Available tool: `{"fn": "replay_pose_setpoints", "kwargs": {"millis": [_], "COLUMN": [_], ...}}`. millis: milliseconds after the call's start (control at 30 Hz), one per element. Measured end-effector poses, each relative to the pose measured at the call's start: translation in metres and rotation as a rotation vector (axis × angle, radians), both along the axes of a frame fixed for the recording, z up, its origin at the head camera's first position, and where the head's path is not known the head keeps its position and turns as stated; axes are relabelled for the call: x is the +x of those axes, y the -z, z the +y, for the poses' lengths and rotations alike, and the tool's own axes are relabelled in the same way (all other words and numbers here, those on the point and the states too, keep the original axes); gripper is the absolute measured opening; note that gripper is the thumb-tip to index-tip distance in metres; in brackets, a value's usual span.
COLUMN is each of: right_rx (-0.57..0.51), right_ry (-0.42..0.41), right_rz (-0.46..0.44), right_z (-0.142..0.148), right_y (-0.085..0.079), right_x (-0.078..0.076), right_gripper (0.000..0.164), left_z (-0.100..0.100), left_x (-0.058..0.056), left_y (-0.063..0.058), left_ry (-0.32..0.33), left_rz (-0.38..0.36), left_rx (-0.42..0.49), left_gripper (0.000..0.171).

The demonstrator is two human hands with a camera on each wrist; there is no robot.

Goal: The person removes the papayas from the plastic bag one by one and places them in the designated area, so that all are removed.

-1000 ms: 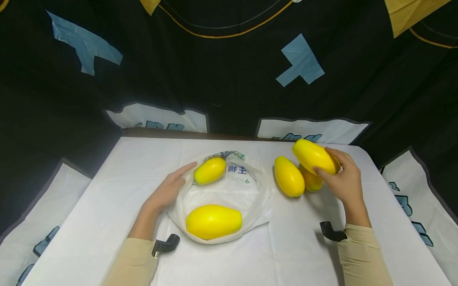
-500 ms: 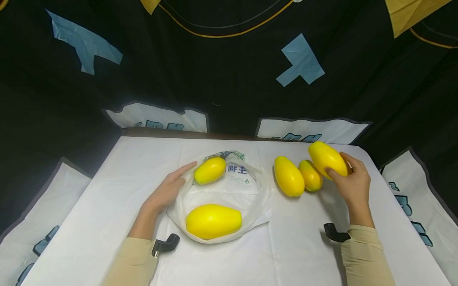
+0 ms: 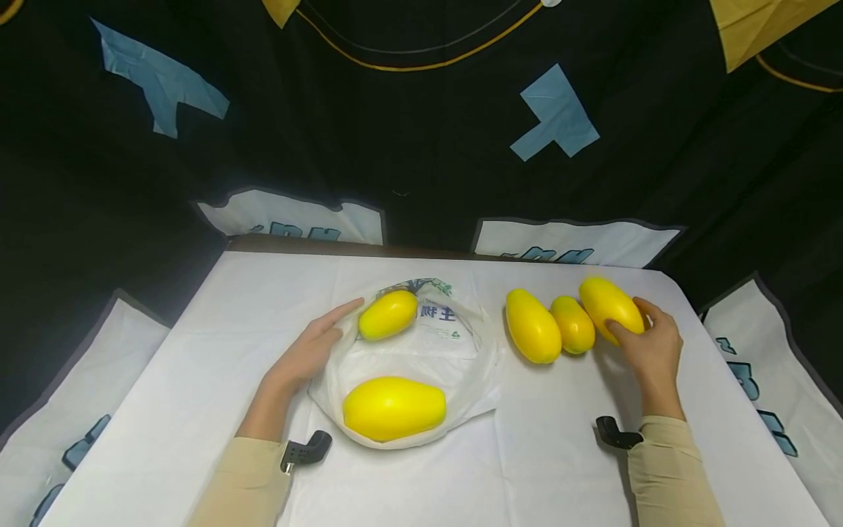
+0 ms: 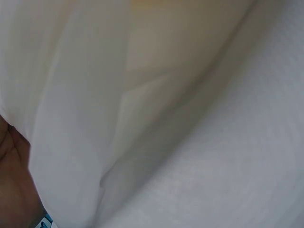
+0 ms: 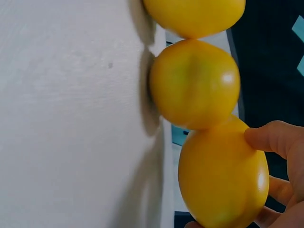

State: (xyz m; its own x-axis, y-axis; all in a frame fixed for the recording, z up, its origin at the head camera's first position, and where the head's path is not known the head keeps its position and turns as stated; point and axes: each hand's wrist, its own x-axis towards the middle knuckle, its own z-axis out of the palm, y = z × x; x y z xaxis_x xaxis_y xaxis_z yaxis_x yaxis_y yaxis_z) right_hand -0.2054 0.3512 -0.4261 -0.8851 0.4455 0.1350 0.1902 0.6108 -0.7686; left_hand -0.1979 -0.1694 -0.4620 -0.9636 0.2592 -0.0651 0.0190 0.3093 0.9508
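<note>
Clasping fruit, right grip is plain; bag partly hides left grip in wrist view, hold unclear.

Near the middle of the head view, a white plastic bag is showing two blue Chinese characters. I am seeing them back to front, and they are spelling 生物. Just under them, a tiny green triangle sign is sitting on the bag, looking like the recycling mark. Higher up, left and right of the middle, two white panels are carrying fat blue shapes with dark edges, looking like bits of letters. More such shapes are showing on white panels at the far right and lower left. I am not managing to read those.
</note>
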Motion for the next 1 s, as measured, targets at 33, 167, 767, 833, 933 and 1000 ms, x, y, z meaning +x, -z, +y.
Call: {"fn": "replay_pose_setpoints", "kwargs": {"millis": [33,167,767,833,933,1000], "right_rx": [0.0,0.01,0.013,0.011,0.009,0.009], "right_ry": [0.001,-0.002,-0.024,-0.03,-0.029,-0.026], "right_rz": [-0.016,-0.068,-0.17,-0.174,-0.161,-0.138], "right_z": [0.001,0.005,0.002,0.001,-0.002,-0.004], "right_y": [0.002,0.01,0.005,0.003,0.001,-0.002], "right_x": [0.0,-0.001,-0.003,-0.002,-0.002,-0.001], "right_gripper": [0.067,0.068,0.075,0.076,0.076,0.074], "left_z": [0.0,0.0,0.0,-0.001,-0.001,-0.001], "left_x": [0.0,0.001,-0.002,-0.002,-0.001,-0.001], "left_y": [0.0,0.0,-0.003,-0.002,-0.002,-0.001], "left_ry": [-0.001,-0.005,-0.006,-0.006,-0.002,-0.002], "left_rz": [0.0,0.002,-0.001,-0.008,-0.013,-0.017], "left_rx": [-0.003,-0.01,-0.012,-0.008,0.001,0.001], "left_gripper": [0.052,0.053,0.052,0.052,0.051,0.051]}}
